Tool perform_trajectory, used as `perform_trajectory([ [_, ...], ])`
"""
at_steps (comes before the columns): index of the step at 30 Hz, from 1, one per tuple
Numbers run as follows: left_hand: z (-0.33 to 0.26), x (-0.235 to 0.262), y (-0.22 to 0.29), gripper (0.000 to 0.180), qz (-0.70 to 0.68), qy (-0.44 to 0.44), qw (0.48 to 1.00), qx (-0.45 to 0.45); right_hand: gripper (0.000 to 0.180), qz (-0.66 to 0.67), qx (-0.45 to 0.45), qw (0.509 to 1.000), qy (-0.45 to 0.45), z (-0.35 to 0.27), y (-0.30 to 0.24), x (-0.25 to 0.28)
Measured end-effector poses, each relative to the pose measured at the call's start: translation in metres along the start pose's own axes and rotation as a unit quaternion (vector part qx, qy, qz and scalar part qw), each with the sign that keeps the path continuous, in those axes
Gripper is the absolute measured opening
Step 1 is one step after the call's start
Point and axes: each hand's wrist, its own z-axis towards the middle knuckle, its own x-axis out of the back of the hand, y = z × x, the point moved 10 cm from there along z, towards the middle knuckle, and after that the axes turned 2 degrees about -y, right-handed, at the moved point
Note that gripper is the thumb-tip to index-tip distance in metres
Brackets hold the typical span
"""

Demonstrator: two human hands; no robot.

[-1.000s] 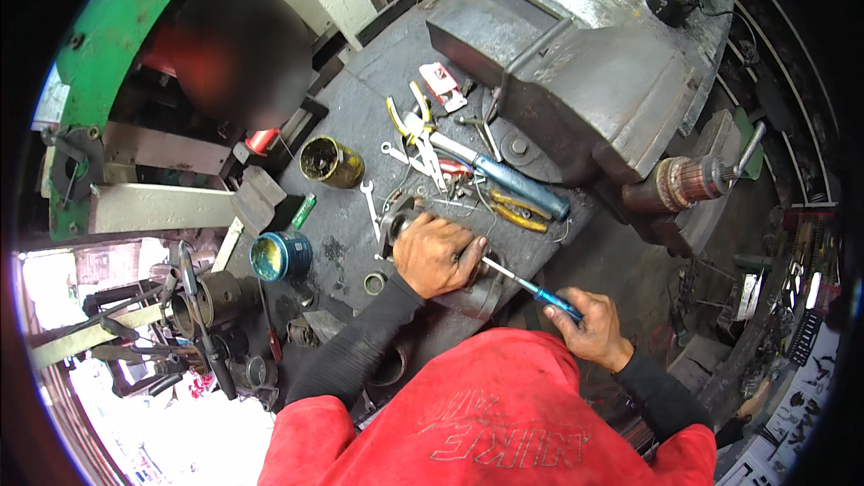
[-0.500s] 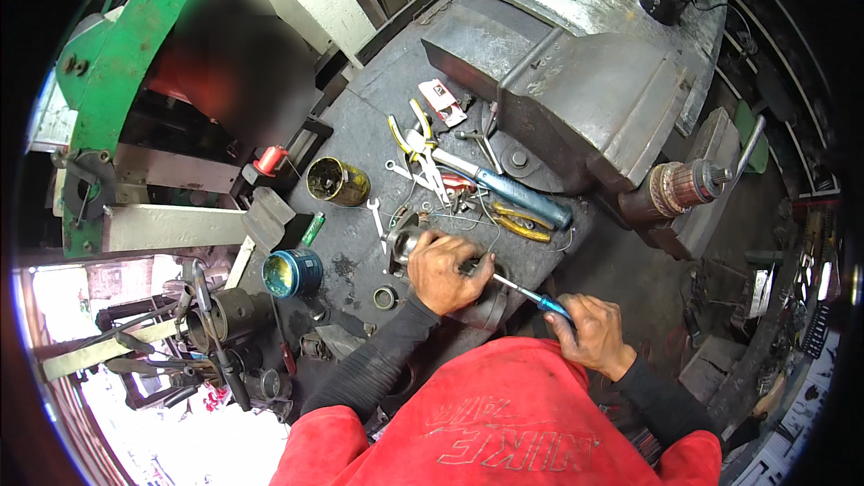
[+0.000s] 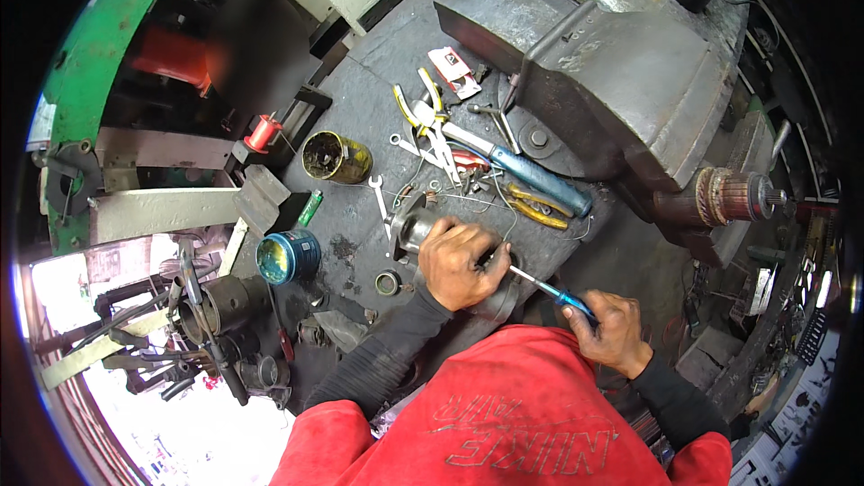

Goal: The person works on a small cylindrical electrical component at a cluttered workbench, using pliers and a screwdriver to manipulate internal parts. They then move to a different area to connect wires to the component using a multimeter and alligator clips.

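Blue-handled, the screwdriver with a slim silver shaft point(image 3: 553, 292) was held in the right grip point(image 3: 608, 333), which had closed narrowly around its handle, and its shaft pointed away toward the left grip point(image 3: 463, 265). At that end the shaft met the curled fingers, its tip hidden. The left grip lay across a grey, rounded metal part point(image 3: 413, 229), which showed just beyond its knuckles, on the dark, worn counter point(image 3: 373, 90); the fingers' undersides were hidden, so I could not tell how tightly they had closed.

Just left of the left grip sat a small, round metal ring point(image 3: 387, 283), and farther left stood a blue, round tub with yellowish contents point(image 3: 306, 256). Beyond that same grip, to its left, were a silver open-ended wrench point(image 3: 378, 198) and a yellow, dark-filled tin point(image 3: 356, 160). Straight beyond it lay spread yellow-handled pliers point(image 3: 426, 117), with a blue-handled tool with a silver shank point(image 3: 540, 182) slanting rightward. Nearer, beyond the gap between both grips, rested yellow-handled pliers with closed handles point(image 3: 538, 207). Well beyond the right grip stood a large, dark metal vise point(image 3: 621, 81)
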Motion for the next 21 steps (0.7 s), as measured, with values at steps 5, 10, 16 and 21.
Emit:
perform_trajectory([
  [5,0.000,0.000,-0.001,0.011,-0.010,-0.004,1.000,0.005,0.026,0.008,-0.024,1.000,-0.018,0.001,0.002,-0.003],
  [10,0.002,0.000,0.001,0.011,-0.010,-0.002,1.000,0.002,0.026,0.030,-0.045,0.998,-0.032,0.003,0.003,-0.004],
  [16,-0.001,-0.002,-0.002,0.011,-0.011,0.001,1.000,0.003,0.030,0.032,-0.080,0.994,-0.063,0.002,0.009,-0.007],
  [21,-0.007,-0.005,-0.005,0.013,0.017,-0.006,1.000,0.005,0.035,0.091,-0.171,0.977,-0.086,-0.003,0.026,-0.009],
])
